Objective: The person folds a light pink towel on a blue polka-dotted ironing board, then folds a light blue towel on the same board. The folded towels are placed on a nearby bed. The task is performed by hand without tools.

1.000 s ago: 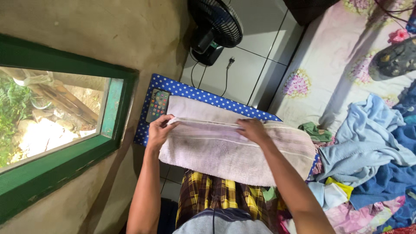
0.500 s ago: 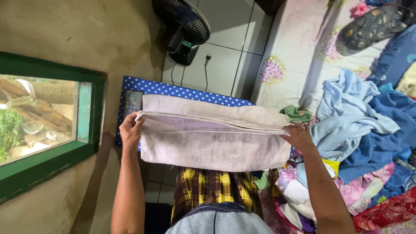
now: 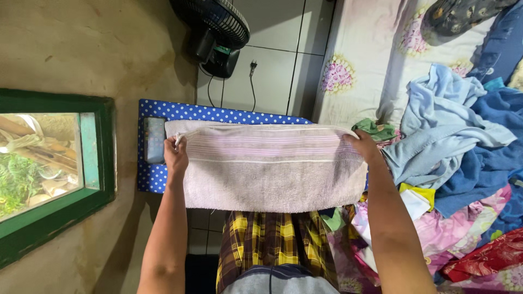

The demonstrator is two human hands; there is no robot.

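Both grips are closed on the same folded pale pink towel (image 3: 272, 169): the left hand (image 3: 175, 153) pinches its upper corner at centre left of the frame, fingers curled over the edge, and the right hand (image 3: 364, 147) clamps the opposite upper corner at centre right. The towel is stretched flat between them, its top edge level and its lower edge hanging over the person's yellow plaid shorts (image 3: 272, 239) (the fold runs along the top, with faint stripes just below it). It lies across a blue polka-dot table (image 3: 158, 179), which shows only as a strip along the towel's upper edge and a patch at its left end. A phone (image 3: 154, 140) lies on that patch, just beside the left hand.

In the upper middle of the frame a black fan (image 3: 215, 27) stands on the tiled floor (image 3: 278, 65), its plug and cord loose beside it. A green window frame (image 3: 98, 163) fills the left side. To the right, a bed with a floral sheet (image 3: 354, 71) carries a heap of laundry: a light blue garment (image 3: 436, 125), a dark blue towel (image 3: 485, 169), and pink and red patterned cloths (image 3: 479, 256) at the lower right.
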